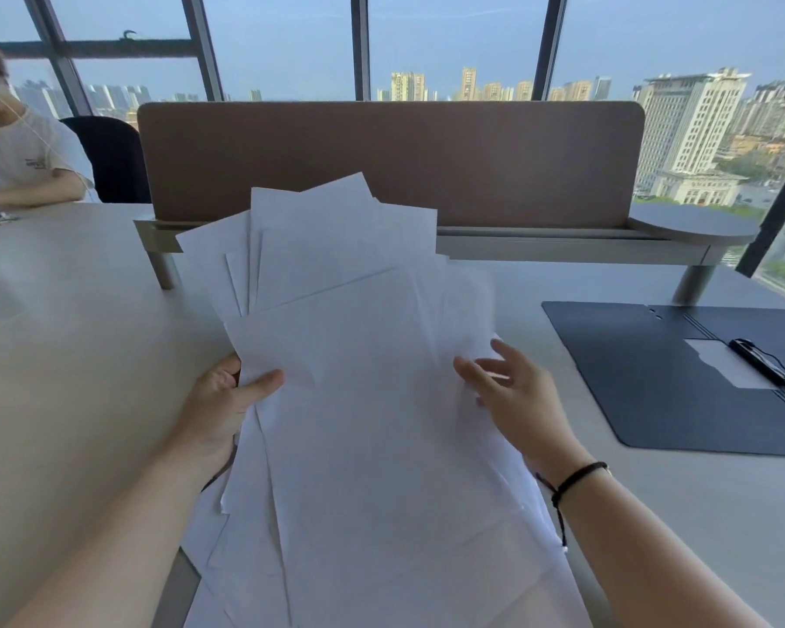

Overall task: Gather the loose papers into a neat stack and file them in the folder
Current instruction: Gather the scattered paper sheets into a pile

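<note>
Several white papers (359, 355) are fanned out unevenly and lifted off the desk in front of me. My left hand (221, 401) grips their left edge, thumb on top. My right hand (517, 392) is at their right edge with fingers spread, touching the sheets; a black cord is around its wrist. More loose sheets (245, 537) lie beneath, near the desk's front edge. The dark blue folder (653, 383) lies open flat on the desk to the right, with a black clip (764, 361) and a white label inside.
A brown divider panel (390, 160) on a raised shelf stands behind the papers. Another person (14, 151) sits at the far left beside a black chair. Small objects lie at the left edge. The pale desk (73, 346) spreads left.
</note>
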Action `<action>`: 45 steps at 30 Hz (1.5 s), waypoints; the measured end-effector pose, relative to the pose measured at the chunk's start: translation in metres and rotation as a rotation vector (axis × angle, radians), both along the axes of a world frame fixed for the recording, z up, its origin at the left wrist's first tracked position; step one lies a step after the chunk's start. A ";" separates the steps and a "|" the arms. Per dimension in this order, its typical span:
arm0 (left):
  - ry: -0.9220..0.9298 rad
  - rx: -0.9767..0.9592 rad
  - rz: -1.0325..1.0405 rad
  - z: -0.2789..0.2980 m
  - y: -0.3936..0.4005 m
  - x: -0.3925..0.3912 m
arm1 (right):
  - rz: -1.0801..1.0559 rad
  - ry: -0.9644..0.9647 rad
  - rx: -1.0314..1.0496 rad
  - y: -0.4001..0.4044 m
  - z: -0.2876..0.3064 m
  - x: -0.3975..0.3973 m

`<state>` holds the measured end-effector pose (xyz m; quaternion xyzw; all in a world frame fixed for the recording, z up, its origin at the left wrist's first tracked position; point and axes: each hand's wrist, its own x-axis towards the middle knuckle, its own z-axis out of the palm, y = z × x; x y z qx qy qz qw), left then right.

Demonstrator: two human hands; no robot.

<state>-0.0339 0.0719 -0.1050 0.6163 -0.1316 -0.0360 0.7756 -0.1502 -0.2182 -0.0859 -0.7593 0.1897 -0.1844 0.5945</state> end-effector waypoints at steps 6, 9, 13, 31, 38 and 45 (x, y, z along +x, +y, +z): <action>-0.028 0.003 -0.021 0.004 0.001 -0.004 | 0.235 0.173 0.396 -0.003 0.004 0.023; -0.058 0.006 -0.038 0.002 0.004 -0.002 | 0.343 0.217 0.334 -0.001 0.010 0.024; -0.030 -0.008 -0.036 0.002 0.005 0.000 | 0.480 0.214 0.267 0.003 0.005 0.024; -0.116 0.546 0.222 0.022 0.005 -0.010 | 0.271 -0.030 0.465 -0.009 0.010 0.002; -0.084 0.273 -0.153 0.100 -0.016 -0.030 | 0.319 -0.134 0.323 -0.004 0.055 -0.015; -0.145 -0.069 -0.082 0.156 -0.030 -0.049 | 0.268 -0.415 0.300 0.010 0.117 -0.027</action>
